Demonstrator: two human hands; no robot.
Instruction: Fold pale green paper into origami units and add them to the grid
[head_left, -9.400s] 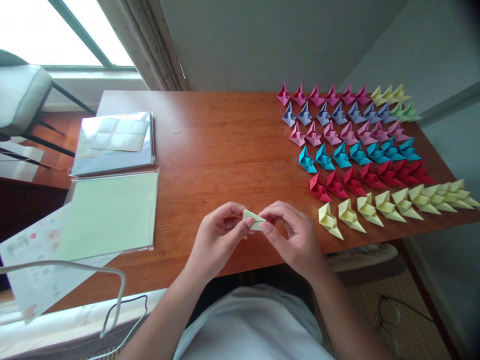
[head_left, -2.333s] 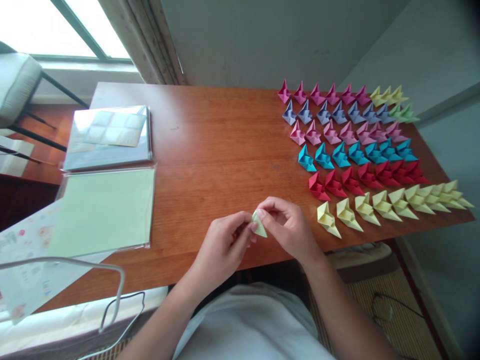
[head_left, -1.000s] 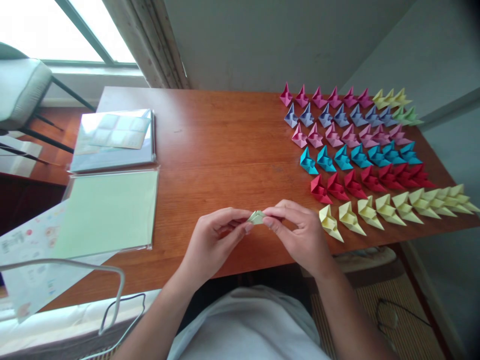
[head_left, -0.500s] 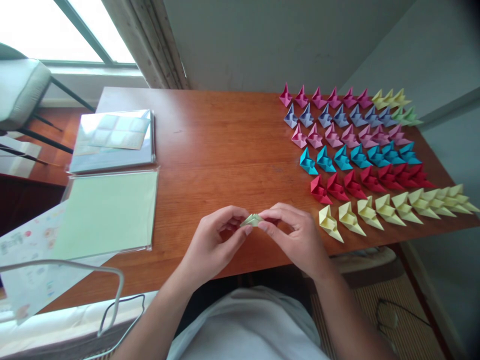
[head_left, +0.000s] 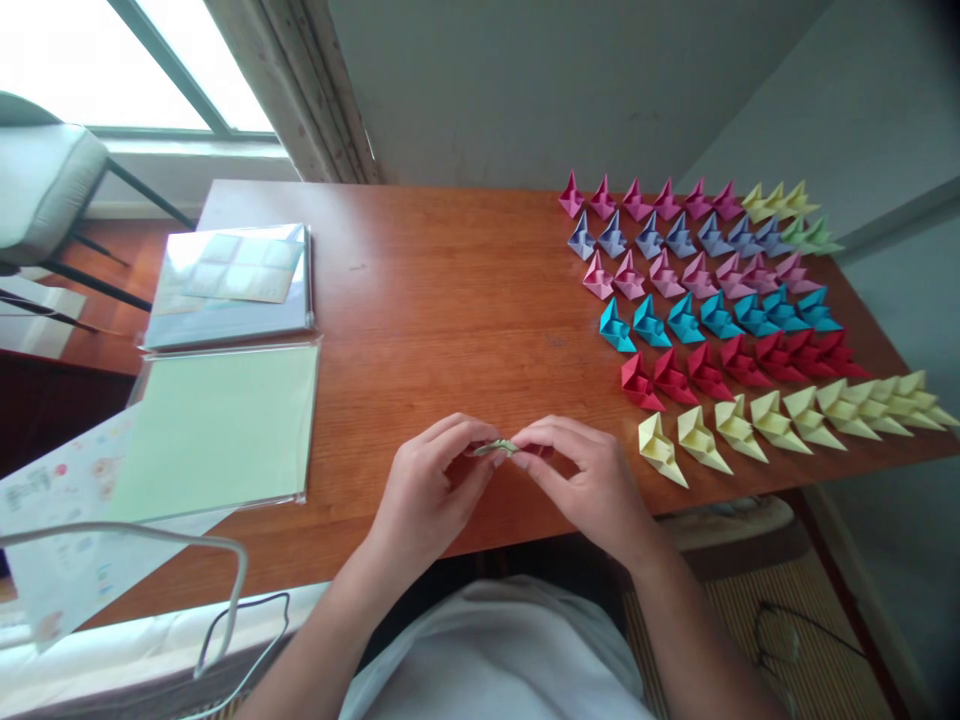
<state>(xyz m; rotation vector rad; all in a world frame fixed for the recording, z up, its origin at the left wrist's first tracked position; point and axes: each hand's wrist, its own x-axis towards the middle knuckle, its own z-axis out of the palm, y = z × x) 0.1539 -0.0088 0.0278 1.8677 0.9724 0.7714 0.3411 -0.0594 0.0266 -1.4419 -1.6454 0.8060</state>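
Between my two hands is a small folded piece of pale green paper (head_left: 501, 446), held just above the table near its front edge. My left hand (head_left: 435, 475) pinches its left end between thumb and fingers. At the other end, my right hand (head_left: 574, 470) grips it the same way, fingertips close to the left ones. The fingers cover much of the paper, so its exact fold is hard to see. To the right of my right hand stands the nearest yellow origami piece (head_left: 660, 450), first in a row of several.
Rows of folded paper pieces in red (head_left: 637, 380), blue (head_left: 616, 325), pink and purple fill the table's right side. At left lie a pack of green paper (head_left: 225, 430), another pack (head_left: 225, 325) and a printed sheet (head_left: 60, 500). A white curved tube (head_left: 150, 535) crosses the lower left.
The green paper has turned in my fingers and now shows a thinner edge. My fingertips have come nearer each other. The view has shifted slightly.
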